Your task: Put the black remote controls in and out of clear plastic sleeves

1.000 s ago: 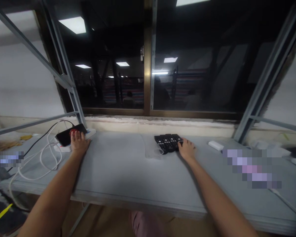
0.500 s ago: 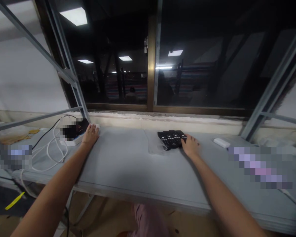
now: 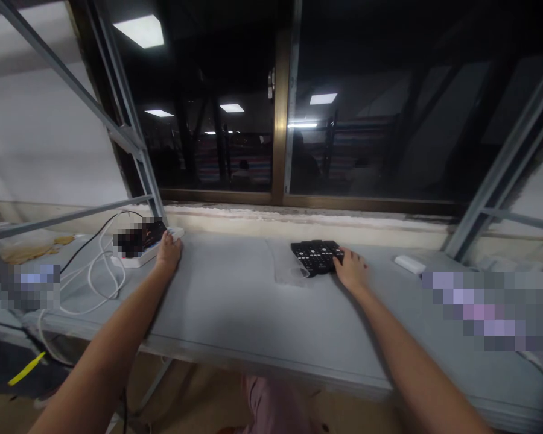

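My left hand [image 3: 168,252] is closed over the right end of a long white power strip [image 3: 138,260], its fingers bent at the edge. A dark object, partly blurred out, lies on top of the strip. On the right, my right hand [image 3: 353,269] grips the right edge of a flat black piece with white round marks and small print [image 3: 317,256]; its exact kind is unclear. My thumb rests on it and the other fingers curl down beside it. A clear plastic sleeve [image 3: 289,274] lies against its left side.
Both things lie on a grey tabletop [image 3: 235,307] below a dark window. White cable [image 3: 90,277] loops at the left. A small white block [image 3: 409,264] and a blurred-out item are on the right. Metal frame posts [image 3: 138,150] rise at both sides.
My left hand's fingers have bent more around the end of the power strip, which shows more of its white side. My right hand and the black piece stay almost unchanged; the view shifts slightly.
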A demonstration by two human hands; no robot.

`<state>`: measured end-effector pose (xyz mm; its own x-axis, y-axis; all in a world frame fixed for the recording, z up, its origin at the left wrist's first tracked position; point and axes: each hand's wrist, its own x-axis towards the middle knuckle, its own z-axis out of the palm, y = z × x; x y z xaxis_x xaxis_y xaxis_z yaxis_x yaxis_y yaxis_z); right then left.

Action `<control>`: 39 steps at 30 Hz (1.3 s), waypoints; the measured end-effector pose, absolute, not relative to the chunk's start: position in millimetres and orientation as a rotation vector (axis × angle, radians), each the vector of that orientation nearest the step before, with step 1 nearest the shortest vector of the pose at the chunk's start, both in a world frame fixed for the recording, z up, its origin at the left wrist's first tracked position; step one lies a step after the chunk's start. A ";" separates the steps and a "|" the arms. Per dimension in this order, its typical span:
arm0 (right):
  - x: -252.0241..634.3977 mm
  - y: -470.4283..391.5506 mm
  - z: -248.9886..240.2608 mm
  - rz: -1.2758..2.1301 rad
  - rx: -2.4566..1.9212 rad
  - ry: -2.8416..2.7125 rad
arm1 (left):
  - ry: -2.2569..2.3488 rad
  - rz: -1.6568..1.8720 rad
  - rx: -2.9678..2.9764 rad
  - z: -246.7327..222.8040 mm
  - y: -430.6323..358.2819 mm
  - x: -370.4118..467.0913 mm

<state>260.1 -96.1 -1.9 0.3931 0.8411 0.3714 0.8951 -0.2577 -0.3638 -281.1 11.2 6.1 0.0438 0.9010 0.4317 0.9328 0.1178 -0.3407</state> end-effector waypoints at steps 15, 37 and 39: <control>258.9 -96.6 -0.5 -0.128 -2.103 -1.470 | -2.034 -0.361 -1.818 11.9 22.3 -269.2; 258.8 -94.4 -1.5 -0.155 -2.092 -1.495 | -2.073 -0.192 -1.632 12.5 27.5 -269.6; 258.3 -94.9 -0.7 -0.151 -2.095 -1.499 | -2.094 -0.207 -1.623 12.1 27.7 -270.5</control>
